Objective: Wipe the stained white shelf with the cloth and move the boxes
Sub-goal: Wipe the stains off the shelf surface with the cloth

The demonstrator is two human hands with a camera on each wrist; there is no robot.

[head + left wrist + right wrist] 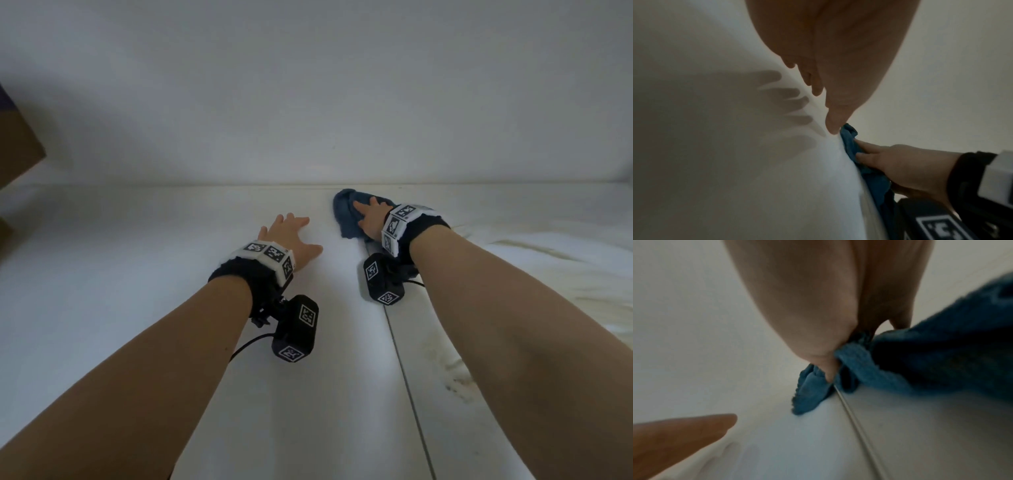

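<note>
Cloth [344, 214] was scrunched under the right hand [371, 219], thumb pinching a fold, stains [534, 248] off to the cloth's right, left hand [291, 236] just splayed flat on its left.

The white shelf [137, 274] fills the lower frame. A blue cloth [346, 212] lies on it near centre, yellowish stains [452, 373] mark its right side, and a brown box [17, 147] seemingly stands at far left.
</note>
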